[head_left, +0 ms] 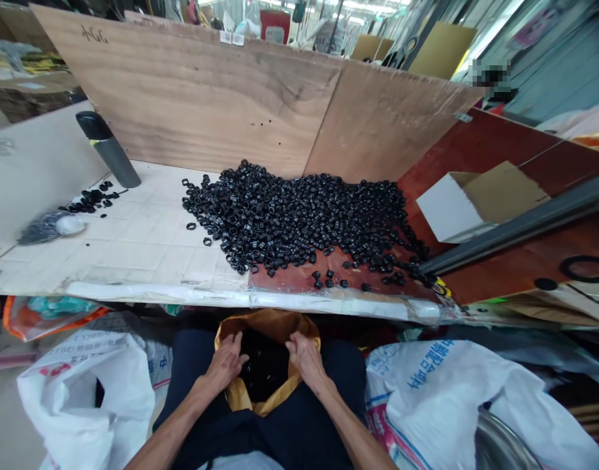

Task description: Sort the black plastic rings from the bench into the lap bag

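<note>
A yellow bag (240,397) with its mouth spread wide sits between the person's knees, with small dark pieces inside. My left hand (228,358) is closed on the bag's left rim. On the opposite rim, my right hand (305,356) grips the bag with curled fingers. Beyond the bag, a large pile of small black ring-like parts (299,215) lies on the bench against the wooden board. A few loose black parts (330,281) rest near the front edge.
On the bench stand a dark bottle (113,153) and, at left, a clear bag (42,227). An open carton (451,209) and a metal bar (519,225) are at right. White sacks (98,391) flank the knees below the bench edge (230,297).
</note>
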`<state>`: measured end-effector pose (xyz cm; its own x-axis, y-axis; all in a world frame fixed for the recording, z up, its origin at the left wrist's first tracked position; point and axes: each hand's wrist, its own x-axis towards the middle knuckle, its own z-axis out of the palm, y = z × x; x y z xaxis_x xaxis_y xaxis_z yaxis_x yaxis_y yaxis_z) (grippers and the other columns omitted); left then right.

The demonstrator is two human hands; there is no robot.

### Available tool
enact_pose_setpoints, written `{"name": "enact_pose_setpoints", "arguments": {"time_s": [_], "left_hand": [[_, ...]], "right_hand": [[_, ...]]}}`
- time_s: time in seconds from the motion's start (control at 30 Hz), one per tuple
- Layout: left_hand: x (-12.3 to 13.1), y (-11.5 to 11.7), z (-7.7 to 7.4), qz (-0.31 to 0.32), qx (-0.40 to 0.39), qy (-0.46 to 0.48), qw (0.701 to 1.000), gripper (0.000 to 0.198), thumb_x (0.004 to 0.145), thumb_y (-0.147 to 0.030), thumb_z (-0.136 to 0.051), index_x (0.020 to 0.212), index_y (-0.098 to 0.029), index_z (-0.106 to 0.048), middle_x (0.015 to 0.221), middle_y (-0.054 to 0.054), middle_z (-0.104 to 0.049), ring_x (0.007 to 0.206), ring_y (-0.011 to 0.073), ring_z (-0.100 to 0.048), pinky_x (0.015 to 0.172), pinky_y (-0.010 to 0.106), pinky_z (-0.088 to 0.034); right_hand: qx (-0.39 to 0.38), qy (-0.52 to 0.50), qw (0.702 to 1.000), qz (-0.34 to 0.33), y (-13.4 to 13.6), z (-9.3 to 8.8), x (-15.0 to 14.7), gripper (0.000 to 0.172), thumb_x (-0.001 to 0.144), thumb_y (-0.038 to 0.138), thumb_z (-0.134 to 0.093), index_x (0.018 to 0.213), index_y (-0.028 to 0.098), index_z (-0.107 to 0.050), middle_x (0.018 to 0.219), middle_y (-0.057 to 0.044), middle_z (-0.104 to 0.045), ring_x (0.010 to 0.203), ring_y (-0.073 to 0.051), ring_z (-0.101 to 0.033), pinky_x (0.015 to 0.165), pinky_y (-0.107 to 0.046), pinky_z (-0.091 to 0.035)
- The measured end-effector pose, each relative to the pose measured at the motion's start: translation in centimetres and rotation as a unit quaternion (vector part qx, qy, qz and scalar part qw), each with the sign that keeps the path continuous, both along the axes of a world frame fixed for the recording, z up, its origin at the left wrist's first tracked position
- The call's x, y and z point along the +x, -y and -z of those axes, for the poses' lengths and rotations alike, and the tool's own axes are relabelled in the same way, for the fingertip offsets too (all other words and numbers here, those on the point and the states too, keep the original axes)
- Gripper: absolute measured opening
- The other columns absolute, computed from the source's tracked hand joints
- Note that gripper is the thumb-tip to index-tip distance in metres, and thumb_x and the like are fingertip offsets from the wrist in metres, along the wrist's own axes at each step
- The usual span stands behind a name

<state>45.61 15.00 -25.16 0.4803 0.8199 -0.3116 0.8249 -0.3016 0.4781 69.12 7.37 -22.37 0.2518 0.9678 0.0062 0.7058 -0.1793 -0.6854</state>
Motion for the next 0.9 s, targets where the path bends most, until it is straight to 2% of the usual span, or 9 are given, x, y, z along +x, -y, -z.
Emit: {"name": "enact_pose_setpoints", "arguments": {"time_s": [0.07,0.17,0.23,0.33,0.47,0.63,0.73,0.83,0.9], "left_hand": [[0.1,-0.1,-3.1,0.053,0.025,0.130,0.990,0.027,0.092,-0.026,-0.057,0.118,-0.020,-0.060,0.118,0.011,-0.066,0.114,0.0264,-0.062,0.099,0.039,-0.050],[1.5,-2.4,-8.2,0.014,0.157,0.256,0.954,0.017,0.099,-0.029,-0.047,0.106,-0.022,-0.060,0.103,0.007,-0.065,0.099,0.0213,-0.064,0.090,0.034,-0.051],[3.1,-5.1,-10.7,-0.043,0.226,0.259,0.938,0.014,0.098,-0.027,-0.049,0.106,-0.021,-0.059,0.098,0.007,-0.062,0.091,0.0208,-0.064,0.085,0.034,-0.051],[5.5,-9.3,-12.7,-0.087,0.245,0.183,0.948,0.020,0.093,-0.020,-0.054,0.113,-0.019,-0.058,0.104,0.009,-0.060,0.087,0.0213,-0.064,0.079,0.032,-0.050],[7.7,-11.9,-12.9,-0.088,0.214,0.077,0.970,0.016,0.095,-0.023,-0.053,0.107,-0.020,-0.062,0.103,0.008,-0.059,0.080,0.0200,-0.064,0.070,0.029,-0.047],[8.4,-11.4,-11.9,-0.081,0.229,0.056,0.968,0.021,0.099,-0.025,-0.045,0.105,-0.023,-0.065,0.100,0.007,-0.058,0.077,0.0193,-0.062,0.064,0.029,-0.044],[8.3,-11.3,-11.1,-0.076,0.250,0.105,0.960,0.023,0.099,-0.023,-0.043,0.099,-0.022,-0.066,0.102,0.008,-0.060,0.083,0.0203,-0.062,0.068,0.030,-0.047],[8.4,-11.8,-10.5,-0.082,0.227,0.227,0.943,0.017,0.094,-0.018,-0.049,0.089,-0.020,-0.066,0.099,0.008,-0.065,0.092,0.0210,-0.064,0.081,0.032,-0.051],[8.8,-12.3,-10.2,-0.120,0.158,0.341,0.919,0.010,0.089,-0.020,-0.056,0.083,-0.020,-0.064,0.095,0.006,-0.068,0.090,0.0202,-0.066,0.083,0.033,-0.053]], "right_hand": [[0.089,-0.004,0.996,-0.010,-2.1,-3.2,-0.8,0.016,0.098,0.026,-0.050,0.100,0.019,-0.064,0.092,-0.008,-0.065,0.084,-0.020,-0.064,0.080,-0.032,-0.051],[0.240,0.027,0.970,-0.027,-7.2,-8.3,-1.5,0.016,0.097,0.022,-0.049,0.105,0.019,-0.062,0.098,-0.009,-0.062,0.091,-0.021,-0.062,0.085,-0.033,-0.050],[0.238,0.074,0.967,-0.056,-10.9,-10.5,-1.4,0.021,0.094,0.021,-0.054,0.114,0.019,-0.060,0.105,-0.010,-0.060,0.092,-0.022,-0.062,0.082,-0.033,-0.051],[0.163,0.161,0.969,-0.092,-15.0,-10.8,-1.0,0.022,0.089,0.020,-0.062,0.111,0.020,-0.063,0.106,-0.009,-0.059,0.083,-0.021,-0.062,0.071,-0.030,-0.051],[0.169,0.165,0.967,-0.095,-16.5,-8.1,-0.5,0.012,0.091,0.017,-0.055,0.098,0.019,-0.064,0.099,-0.008,-0.063,0.086,-0.021,-0.064,0.075,-0.030,-0.051],[0.202,-0.022,0.978,-0.038,-15.9,-6.9,0.5,0.024,0.086,0.023,-0.061,0.109,0.017,-0.060,0.087,-0.005,-0.069,0.070,-0.018,-0.065,0.069,-0.029,-0.052],[0.181,-0.119,0.976,-0.024,-15.9,-7.2,1.0,0.019,0.089,0.031,-0.060,0.102,0.019,-0.064,0.082,-0.003,-0.071,0.064,-0.016,-0.064,0.061,-0.026,-0.052],[0.194,-0.170,0.965,-0.052,-16.1,-7.5,1.3,0.017,0.089,0.033,-0.061,0.096,0.020,-0.069,0.095,-0.007,-0.071,0.081,-0.018,-0.068,0.069,-0.027,-0.055],[0.211,-0.210,0.952,-0.074,-16.2,-7.5,1.5,0.017,0.087,0.033,-0.064,0.096,0.020,-0.071,0.106,-0.008,-0.069,0.095,-0.020,-0.067,0.076,-0.028,-0.057]]}}
